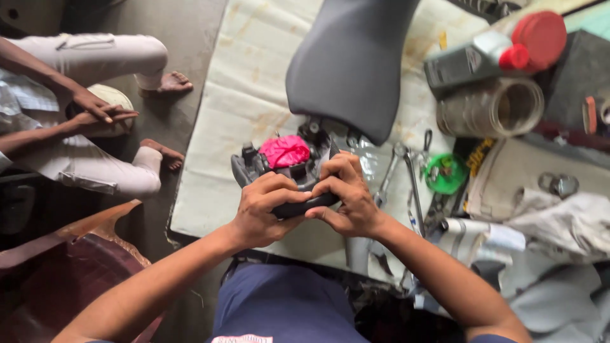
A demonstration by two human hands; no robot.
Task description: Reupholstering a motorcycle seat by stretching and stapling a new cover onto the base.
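1. Both the left hand (264, 209) and the right hand (343, 194) clamp a dark engine part (289, 174), held just above the bench (210, 165).
2. A pink rag (284, 151) plugs its opening; jostling could probably loosen it.
3. If either grip slips, the part might drop onto the wrenches (406, 181) nearby.

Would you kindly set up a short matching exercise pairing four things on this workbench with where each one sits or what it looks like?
Things:
1. pink rag
2. grey seat
3. grey bottle
4. green round container

Descriptions:
A. lies on its side at the upper right, red cap
B. stuffed into the dark engine part that the left hand and right hand grip
C. sits right of the metal wrenches
D. stretches across the cloth above the hands

Pairs: 1-B, 2-D, 3-A, 4-C
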